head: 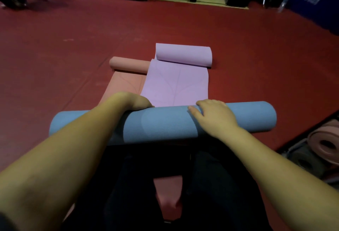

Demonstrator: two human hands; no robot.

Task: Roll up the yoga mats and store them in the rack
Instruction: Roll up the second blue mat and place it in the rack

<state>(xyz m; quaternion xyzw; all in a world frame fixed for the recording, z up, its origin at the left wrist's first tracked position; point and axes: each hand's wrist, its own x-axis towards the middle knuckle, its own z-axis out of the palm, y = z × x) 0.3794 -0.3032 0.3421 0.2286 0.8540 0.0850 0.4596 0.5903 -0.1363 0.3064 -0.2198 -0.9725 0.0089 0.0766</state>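
Both hands on the rolled blue mat

Right now the blue mat point(165, 126) is lying fully rolled across the red floor point(64, 47), just ahead of the knees. The left hand point(136, 101) is curling its fingers over the roll's far edge, gripping it. The right hand point(214, 113) is pressing flat on top, fingers relaxed. Beyond, the purple mat point(176, 85) and pink mat point(126, 82) are lying half unrolled. The rack point(315, 150) is sitting at right, holding rolled mats.

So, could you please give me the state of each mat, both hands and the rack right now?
blue mat: fully rolled, on the floor
purple mat: partly unrolled, far end rolled
pink mat: partly unrolled, far end rolled
left hand: curled over the blue mat
right hand: flat on the blue mat
rack: holds rolled mats
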